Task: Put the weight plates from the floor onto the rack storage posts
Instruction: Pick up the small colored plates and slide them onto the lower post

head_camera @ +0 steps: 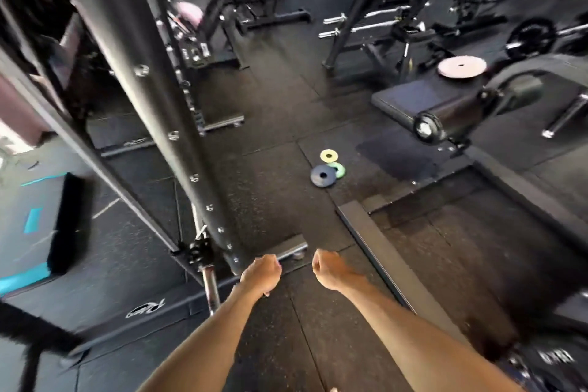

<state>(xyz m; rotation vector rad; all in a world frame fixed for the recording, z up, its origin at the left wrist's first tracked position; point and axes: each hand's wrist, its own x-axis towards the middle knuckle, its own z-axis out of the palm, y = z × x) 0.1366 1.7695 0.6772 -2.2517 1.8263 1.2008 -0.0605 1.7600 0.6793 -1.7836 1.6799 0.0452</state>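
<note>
Big rack on the left, three little weight plates out on the floor, two empty hands.

The rack stands tall; the shiny bar low on it may be a storage post, but the blur makes that hard to tell. A low steel beam lies between the person and the plates, so a foot could catch on it. The black roller pad sticks out near them, and a head could bump it when bending down. The blue plate rests on the edge of the green plate, with the yellow plate just beside. A flat plate is hard to get fingers under, so it could slip and land on toes. The left hand and right hand are curled into fists, holding nothing.
</note>
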